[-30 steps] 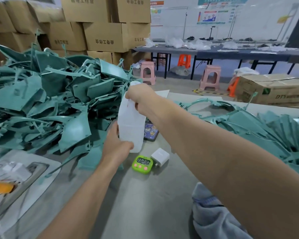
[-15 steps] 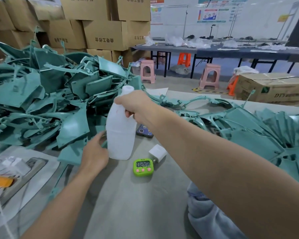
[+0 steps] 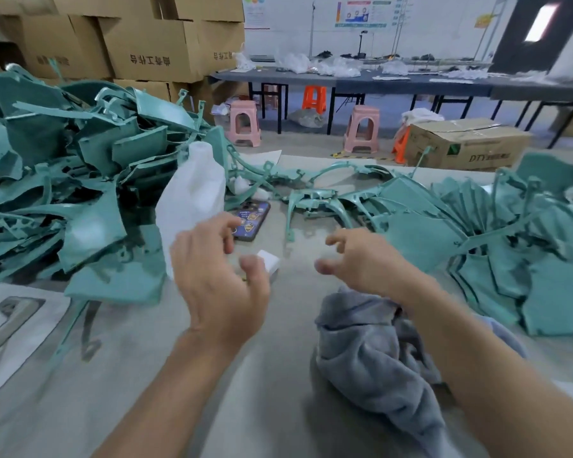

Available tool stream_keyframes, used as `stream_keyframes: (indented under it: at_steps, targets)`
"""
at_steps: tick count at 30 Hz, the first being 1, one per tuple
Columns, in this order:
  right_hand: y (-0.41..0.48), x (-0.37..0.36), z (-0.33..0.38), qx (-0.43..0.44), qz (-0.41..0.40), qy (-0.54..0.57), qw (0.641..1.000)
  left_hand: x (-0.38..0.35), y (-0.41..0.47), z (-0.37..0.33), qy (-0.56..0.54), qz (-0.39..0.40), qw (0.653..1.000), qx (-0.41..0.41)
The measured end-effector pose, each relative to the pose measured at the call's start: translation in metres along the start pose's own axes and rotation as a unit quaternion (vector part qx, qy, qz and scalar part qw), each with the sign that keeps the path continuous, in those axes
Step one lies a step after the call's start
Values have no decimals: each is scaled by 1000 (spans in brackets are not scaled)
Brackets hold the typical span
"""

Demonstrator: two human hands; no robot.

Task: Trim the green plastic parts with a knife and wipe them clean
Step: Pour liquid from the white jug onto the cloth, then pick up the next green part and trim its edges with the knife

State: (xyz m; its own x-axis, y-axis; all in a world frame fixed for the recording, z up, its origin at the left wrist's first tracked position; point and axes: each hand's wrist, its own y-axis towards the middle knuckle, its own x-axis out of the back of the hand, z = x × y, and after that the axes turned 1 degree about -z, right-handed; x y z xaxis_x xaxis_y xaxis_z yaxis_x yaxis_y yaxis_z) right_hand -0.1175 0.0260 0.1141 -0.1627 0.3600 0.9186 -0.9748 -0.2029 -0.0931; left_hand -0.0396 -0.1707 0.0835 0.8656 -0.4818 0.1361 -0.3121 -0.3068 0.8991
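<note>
A big heap of green plastic parts fills the table's left side, and a flatter stack of green parts lies on the right. A white plastic bottle stands upright beside the left heap. My left hand hovers just in front of the bottle, fingers loosely curled, holding nothing. My right hand hovers over the table with relaxed fingers, also empty. A crumpled grey cloth lies under my right forearm. No knife is visible.
A phone and a small white block lie behind my left hand. A white sheet with a tool sits at the left edge. Cardboard boxes, stools and a long table stand beyond.
Both hands have let go of the white bottle, which now stands on the table. The hands pulled back toward me. The view shifted right and down, showing the grey cloth.
</note>
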Motion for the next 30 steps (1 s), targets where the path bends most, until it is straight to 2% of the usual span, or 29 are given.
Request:
stream_keyframes:
  at_steps: [2,3,5,7,8,9,12,14,16,18,20,21,22,23,24,25,26,27,28,30]
  targets:
    - [-34,-12,-34,-28,10,-59,998,-25,-19,-22,-37,126,991,34]
    - [-51,-20,-46,-37,-1,-63,997,-39,-33,-32,-43,211,975,57]
    - [-70,-36,-66,-34,-42,-42,998,-64,-65,-54,-21,388,914,115]
    - [-80,-52,-77,-29,-100,36,994,-83,-91,-69,-4,503,846,178]
    - [-86,-61,-79,-32,-135,100,985,-89,-96,-72,-15,515,830,215]
    - [-90,-70,-76,-35,-175,168,970,-93,-97,-74,-39,489,827,273]
    - [-93,-84,-65,-73,-278,302,909,-106,-90,-91,-99,341,802,480]
    - [-80,-79,-66,-129,-312,372,865,-106,-93,-113,-136,294,796,511]
    - [-71,-75,-59,-138,-330,422,833,-107,-91,-116,-163,280,778,539]
    - [-74,-80,-48,-93,-327,409,847,-110,-87,-104,-185,277,731,595]
    - [-74,-76,-54,-67,-323,369,869,-110,-87,-102,-237,298,693,611]
    - [-69,-66,-65,-81,-325,348,876,-107,-87,-109,-274,317,686,595]
    - [-64,-55,-81,-105,-331,328,879,-104,-87,-113,-305,338,700,551]
    - [-59,-41,-97,-136,-336,303,881,-100,-85,-112,-308,353,748,470]
    - [-57,-28,-113,-161,-333,283,885,-95,-78,-102,-262,361,823,353]
    - [-58,-17,-124,-185,-317,268,891,-96,-67,-85,-166,338,901,215]
    - [-58,-8,-134,-198,-296,257,899,-100,-54,-63,-61,290,950,95]
    - [-61,0,-139,-211,-269,235,910,-103,-39,-44,30,262,964,27]
    - [-61,6,-144,-221,-243,189,925,-106,-25,-25,109,277,955,0]
    - [-63,17,-142,-237,-208,6,949,-115,-10,4,231,385,894,-15]
